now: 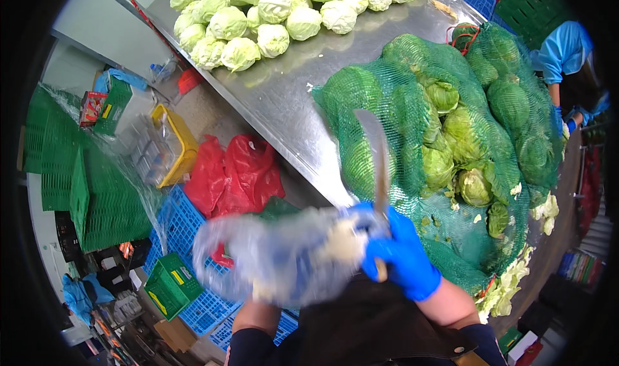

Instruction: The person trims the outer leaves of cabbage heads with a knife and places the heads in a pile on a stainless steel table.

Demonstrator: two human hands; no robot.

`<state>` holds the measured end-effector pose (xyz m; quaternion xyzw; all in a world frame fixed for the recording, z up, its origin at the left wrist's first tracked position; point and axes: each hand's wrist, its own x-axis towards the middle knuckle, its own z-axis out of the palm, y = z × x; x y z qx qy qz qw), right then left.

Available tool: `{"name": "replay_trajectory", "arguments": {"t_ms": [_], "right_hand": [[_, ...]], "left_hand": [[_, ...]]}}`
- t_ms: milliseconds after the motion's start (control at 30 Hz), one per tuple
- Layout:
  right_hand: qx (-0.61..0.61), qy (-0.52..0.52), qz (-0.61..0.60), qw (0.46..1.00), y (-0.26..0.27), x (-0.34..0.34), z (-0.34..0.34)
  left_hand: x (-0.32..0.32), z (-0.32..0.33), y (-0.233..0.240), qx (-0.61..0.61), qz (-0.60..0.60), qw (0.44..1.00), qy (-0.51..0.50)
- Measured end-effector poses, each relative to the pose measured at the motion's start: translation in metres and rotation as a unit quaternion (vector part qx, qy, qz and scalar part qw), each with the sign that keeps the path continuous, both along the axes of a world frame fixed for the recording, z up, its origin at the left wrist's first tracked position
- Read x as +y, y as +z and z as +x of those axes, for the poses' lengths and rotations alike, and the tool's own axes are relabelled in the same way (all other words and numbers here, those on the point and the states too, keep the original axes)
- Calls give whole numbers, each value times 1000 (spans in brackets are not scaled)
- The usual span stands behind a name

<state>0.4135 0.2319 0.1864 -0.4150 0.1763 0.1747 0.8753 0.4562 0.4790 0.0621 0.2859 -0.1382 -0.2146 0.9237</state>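
My right hand [404, 254], in a blue glove, grips a knife [377, 158] by its handle. The curved blade points away from me, over the near side of a green mesh sack [360, 90] of cabbages. Before my chest is a crumpled clear plastic bag [232, 250], blurred by motion. Through the plastic the blue of my left hand [295, 269] shows, but its fingers are hidden. A pale, blurred thing [341, 242] lies against the bag beside my right hand; I cannot tell what it is. Loose green cabbages [437, 165] show in the sack's opening.
Trimmed cabbages [273, 5] are heaped on the steel table [285, 90]. A second filled mesh sack [512, 105] lies to the right, near cabbage leaves [508, 288]. Blue crates [208, 308], a red bag [232, 172] and a yellow crate [179, 146] stand left. Another person [563, 51] is at upper right.
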Motion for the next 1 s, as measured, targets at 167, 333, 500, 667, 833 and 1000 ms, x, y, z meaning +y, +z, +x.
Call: {"name": "replay_trajectory", "arguments": {"t_ms": [167,333,500,667,833,1000], "right_hand": [[-146,130,6,981,48,-6,-44],[-444,127,-74,884,48,-11,-47],[-222,139,43,964,41,-10,-57],[18,-181,167,969,-7,-13,-41],[103,-290,175,935,-33,-19,-30],[52,-269,185,944,-41,-14,-56]], "left_hand": [[-28,-16,59,-156,-403,853,-294],[-37,-9,67,-203,-480,644,-560],[-69,-15,92,-80,-379,849,-359],[-76,-27,85,-105,-205,934,-273],[-67,-31,90,-131,-146,949,-247],[-65,-33,89,-154,-119,952,-237]]}}
